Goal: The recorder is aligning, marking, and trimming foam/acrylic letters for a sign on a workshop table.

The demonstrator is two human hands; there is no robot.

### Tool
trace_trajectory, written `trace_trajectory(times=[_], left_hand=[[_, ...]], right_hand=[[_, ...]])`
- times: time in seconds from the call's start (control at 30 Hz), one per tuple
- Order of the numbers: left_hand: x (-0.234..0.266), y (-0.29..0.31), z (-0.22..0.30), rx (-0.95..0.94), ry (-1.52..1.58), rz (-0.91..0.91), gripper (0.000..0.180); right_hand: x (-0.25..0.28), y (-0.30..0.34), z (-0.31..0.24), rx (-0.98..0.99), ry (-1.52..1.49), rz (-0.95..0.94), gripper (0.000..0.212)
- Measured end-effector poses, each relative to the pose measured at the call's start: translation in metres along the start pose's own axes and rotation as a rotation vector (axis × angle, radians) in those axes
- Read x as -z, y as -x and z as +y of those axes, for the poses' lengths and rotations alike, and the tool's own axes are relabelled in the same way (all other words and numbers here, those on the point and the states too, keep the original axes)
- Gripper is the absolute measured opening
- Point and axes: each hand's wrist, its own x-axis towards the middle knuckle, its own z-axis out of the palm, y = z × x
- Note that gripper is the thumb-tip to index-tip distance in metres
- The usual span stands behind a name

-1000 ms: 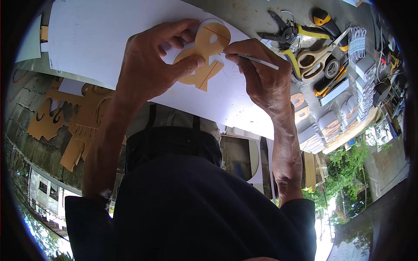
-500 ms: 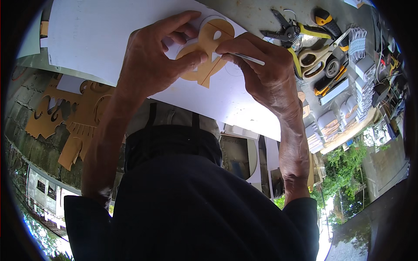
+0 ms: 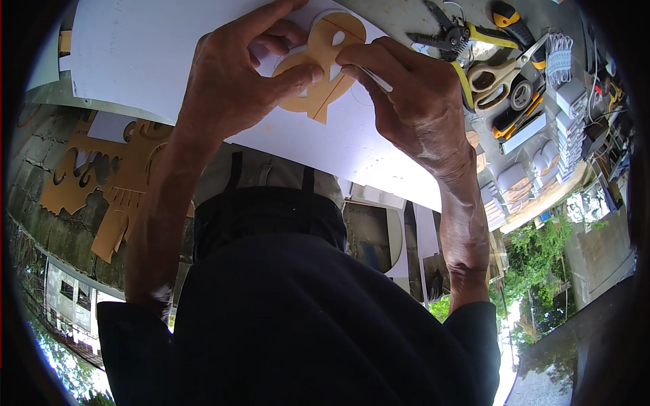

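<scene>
Brown flat ampersand-shaped cardboard piece (image 3: 323, 53), with a red line across its top and another on its lower leg, lies on the large white sheet (image 3: 142, 61) at upper centre of frame. Left hand (image 3: 233, 84) steadies it: thumb down on its left lobe, other fingers spread wide off its upper-left edge, not wrapped round it. Right hand (image 3: 416, 88) has its fingers pinched narrow on a slim whitish rod-shaped tool (image 3: 379, 81) at the piece's right side; tip hidden, can't tell if it touches. Reads as mid-tracing round the cutout's contour. Next move, my call: keep thumb pressure on, run the tip along the right-hand edge without nudging the piece; slip risk if the thumb lifts. Black-and-yellow metal wire strippers (image 3: 452, 39) and cream-handled scissors (image 3: 505, 72) sit upper right on the grey table (image 3: 399, 12), neither in hand.
</scene>
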Motion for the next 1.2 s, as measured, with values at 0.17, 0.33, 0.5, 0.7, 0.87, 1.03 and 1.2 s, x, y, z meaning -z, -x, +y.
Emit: trace_trajectory(times=[0.17,0.33,0.5,0.7,0.87,1.03,1.2], left_hand=[[-0.002,0.0,-0.006,-0.007,-0.009,-0.011,0.07],[-0.001,0.001,-0.009,-0.02,-0.021,-0.004,0.071],[-0.001,0.0,-0.006,-0.011,-0.032,-0.005,0.072],[-0.004,-0.002,-0.004,-0.028,0.013,0.032,0.071],[-0.004,-0.002,-0.003,0.038,-0.004,0.034,0.075],[-0.005,-0.006,0.0,0.052,0.025,0.016,0.075],[-0.001,-0.006,-0.001,0.057,0.03,0.005,0.075]], right_hand=[[-0.01,0.003,0.009,0.052,-0.13,0.134,0.023],[0.001,0.006,0.004,-0.026,-0.198,0.16,0.017],[0.009,0.01,0.006,-0.082,-0.257,0.242,0.013],[0.014,0.031,-0.017,-0.503,-0.551,0.319,0.007],[-0.008,0.049,-0.05,-0.711,-0.787,0.222,0.014],[-0.047,0.064,-0.074,-0.791,-0.613,0.245,0.063],[-0.07,0.059,-0.068,-0.645,-0.436,0.127,0.106]])
